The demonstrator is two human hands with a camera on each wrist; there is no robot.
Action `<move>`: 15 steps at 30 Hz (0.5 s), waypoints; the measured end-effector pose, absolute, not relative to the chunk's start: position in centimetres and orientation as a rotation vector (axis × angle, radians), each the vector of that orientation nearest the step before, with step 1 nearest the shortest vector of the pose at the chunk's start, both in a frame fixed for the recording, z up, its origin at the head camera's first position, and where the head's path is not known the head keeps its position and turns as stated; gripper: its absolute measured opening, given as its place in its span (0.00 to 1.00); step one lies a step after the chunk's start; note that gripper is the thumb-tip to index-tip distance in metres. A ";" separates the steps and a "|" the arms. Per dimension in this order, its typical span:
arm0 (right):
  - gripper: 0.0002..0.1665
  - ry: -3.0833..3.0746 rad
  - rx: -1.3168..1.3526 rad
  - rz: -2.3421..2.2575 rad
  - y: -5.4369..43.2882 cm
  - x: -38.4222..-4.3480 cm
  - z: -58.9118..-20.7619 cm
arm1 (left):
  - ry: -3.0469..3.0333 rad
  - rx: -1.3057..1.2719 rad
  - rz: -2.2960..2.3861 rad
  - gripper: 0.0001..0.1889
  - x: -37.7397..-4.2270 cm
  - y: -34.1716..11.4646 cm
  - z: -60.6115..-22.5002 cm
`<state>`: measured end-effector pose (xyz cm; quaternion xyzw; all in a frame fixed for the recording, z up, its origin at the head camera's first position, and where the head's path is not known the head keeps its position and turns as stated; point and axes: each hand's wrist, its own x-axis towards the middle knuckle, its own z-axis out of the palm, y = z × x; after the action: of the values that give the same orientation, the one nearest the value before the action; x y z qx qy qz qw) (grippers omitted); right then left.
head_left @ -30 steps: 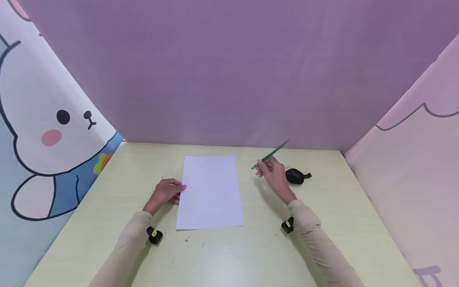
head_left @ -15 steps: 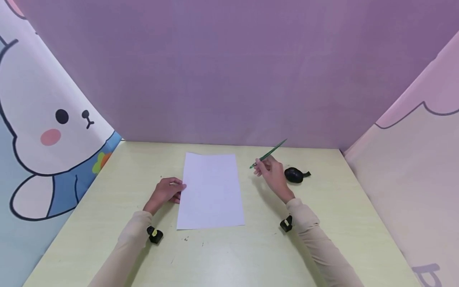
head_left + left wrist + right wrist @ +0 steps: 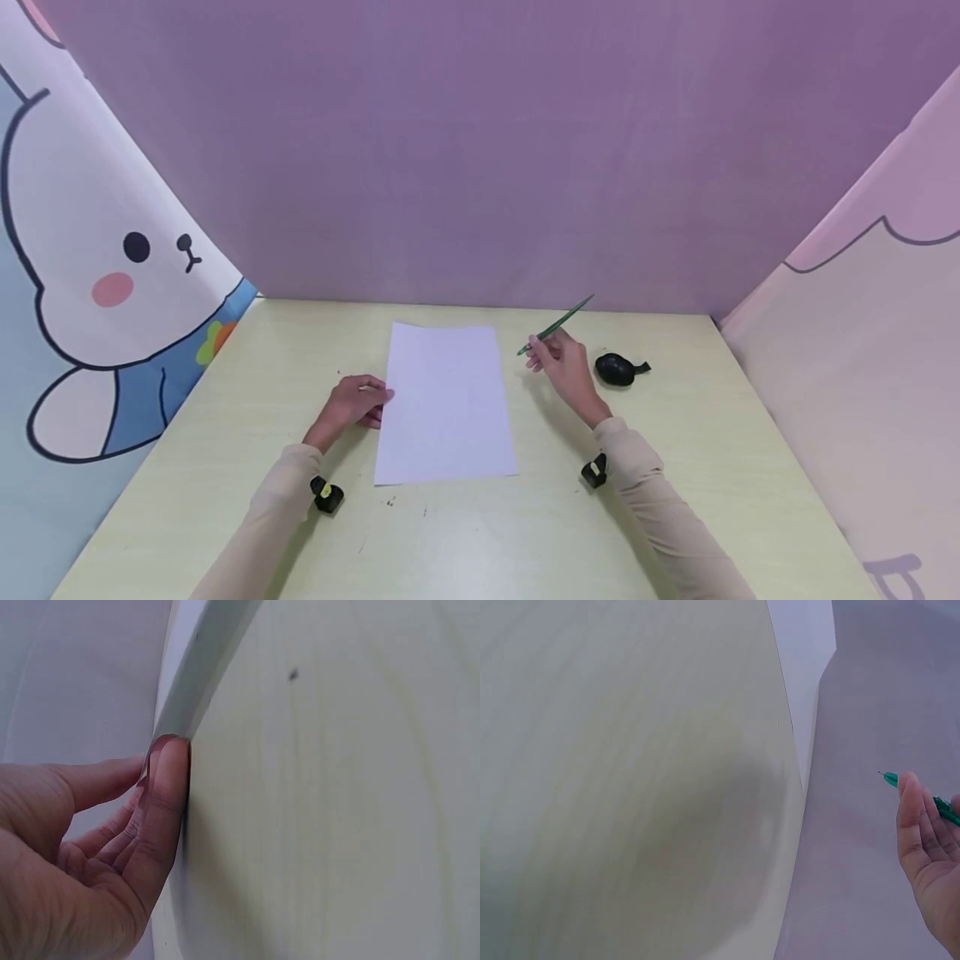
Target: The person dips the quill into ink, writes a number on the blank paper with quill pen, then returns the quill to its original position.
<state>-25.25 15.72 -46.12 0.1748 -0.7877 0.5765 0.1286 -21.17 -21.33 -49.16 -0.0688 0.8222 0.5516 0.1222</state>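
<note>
A white sheet of paper (image 3: pixel 448 404) lies on the pale table in the head view. At its left edge, my left hand (image 3: pixel 356 402) pinches the paper between thumb and fingers. The left wrist view shows that edge lifted and bent, with a finger under the paper (image 3: pixel 196 671) and the thumb on the other side. My right hand (image 3: pixel 562 367) holds a slim green pen (image 3: pixel 567 317) right of the sheet, above the table. The pen slants, its tip pointing down toward the paper. In the right wrist view the green pen (image 3: pixel 890 778) shows its fine tip beyond the fingers.
A black rounded object (image 3: pixel 616 369) with a short strap sits just right of my right hand. The pale table (image 3: pixel 480 542) has small dark marks near the sheet's lower edge. A purple wall (image 3: pixel 480 167) stands behind, with cartoon-printed panels at both sides.
My right hand has moved slightly left with the pen, nearer the paper. My left hand keeps its pinch on the paper edge; hand and sheet appear a little further right.
</note>
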 end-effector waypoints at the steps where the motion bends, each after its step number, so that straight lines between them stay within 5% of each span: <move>1: 0.12 -2.294 0.513 1.688 15.6 -25.0 -45.7 | 2.394 -0.199 1.615 0.16 -21.2 -21.3 -49.2; 7: 0.10 -2.295 0.539 1.731 15.1 -23.7 -43.8 | 2.382 -0.168 1.640 0.15 -21.2 -21.2 -49.4; 15: 0.11 -2.278 0.521 1.721 15.0 -25.8 -46.9 | 2.370 -0.174 1.646 0.15 -21.1 -21.1 -49.0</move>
<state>-25.83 14.99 -46.86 0.1784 -0.7794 0.5886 0.1193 -21.10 -21.06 -48.98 -0.0598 0.8134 0.5649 0.1252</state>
